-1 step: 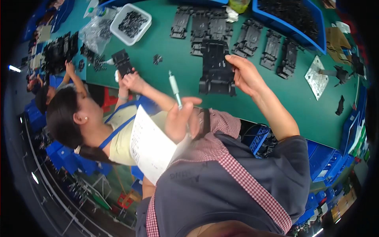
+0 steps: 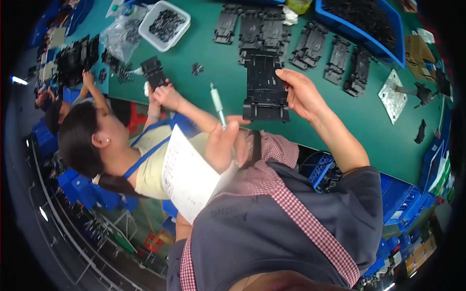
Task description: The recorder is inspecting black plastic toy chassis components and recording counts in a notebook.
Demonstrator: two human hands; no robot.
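My right hand [image 2: 300, 92] is closed on the right edge of a black plastic toy car chassis [image 2: 266, 87], thumb on its face. The piece hangs upright above the green table. My left hand [image 2: 225, 145], slightly blurred, pinches a pale green pen [image 2: 218, 104] with its tip pointing up. A white sheet of paper with handwriting [image 2: 187, 174] stands against that hand and covers the forearm; whether the fingers also grip it is hidden. Beyond the held piece lie similar black chassis [image 2: 309, 46] in a row, several of them.
Behind the row stands a blue bin [image 2: 398, 43] of small black parts. A white tub [image 2: 182, 34] of black pieces is at the far left. A metal plate fixture [image 2: 391, 99] sits at right. A co-worker [image 2: 121, 150] at my left handles another black part [image 2: 153, 70].
The chassis in my right hand has tilted slightly, so its face shows more plainly. The whole view has shifted a little. Both hands keep their holds.
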